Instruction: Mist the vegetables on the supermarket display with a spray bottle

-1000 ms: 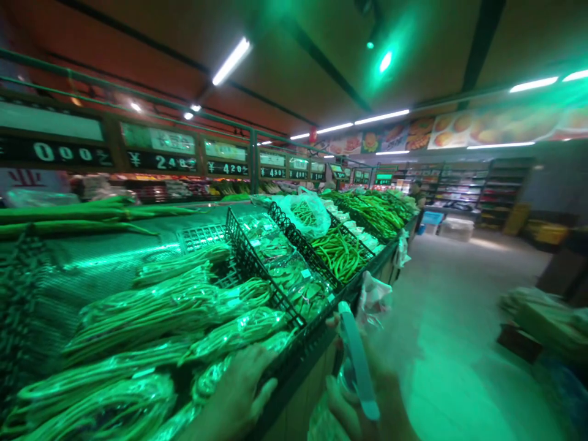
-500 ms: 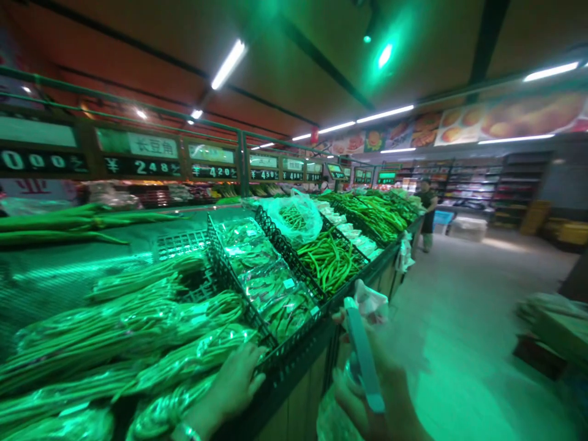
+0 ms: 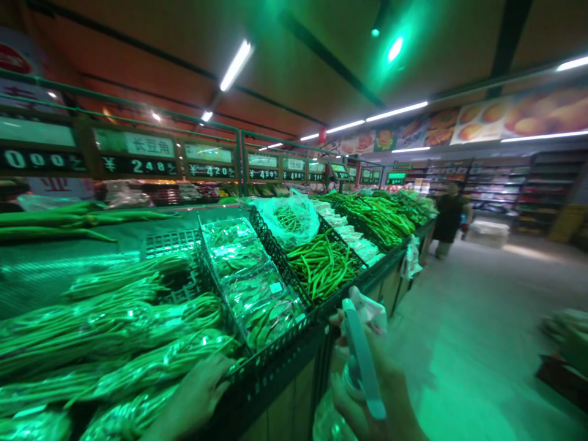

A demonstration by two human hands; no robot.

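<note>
My right hand [image 3: 381, 373] is wrapped round a spray bottle with a pale teal trigger head [image 3: 362, 355]. Its clear body [image 3: 328, 419] shows below the hand, at the bottom of the view. Just beyond the fingers is a crumpled whitish cloth or plastic [image 3: 371, 312]; whether I hold it too I cannot tell. My left hand [image 3: 202, 386] lies at the front edge of the stand, fingers stretched over the ends of the bagged long beans [image 3: 119, 331], with nothing seen in it. Bagged flat pods [image 3: 257, 282] fill the black crate beside these beans.
Loose green beans [image 3: 326, 269] and an opened plastic bag of beans [image 3: 291, 217] lie farther along. Price signs [image 3: 138, 153] hang above the stand. A person [image 3: 448, 217] stands in the aisle [image 3: 459, 318]. Dark boxes sit at the right edge.
The view has shifted, so the stand appears farther left. My left hand has slid left and nearer along the front edge. The person in the aisle appears larger. My right hand still grips the spray bottle.
</note>
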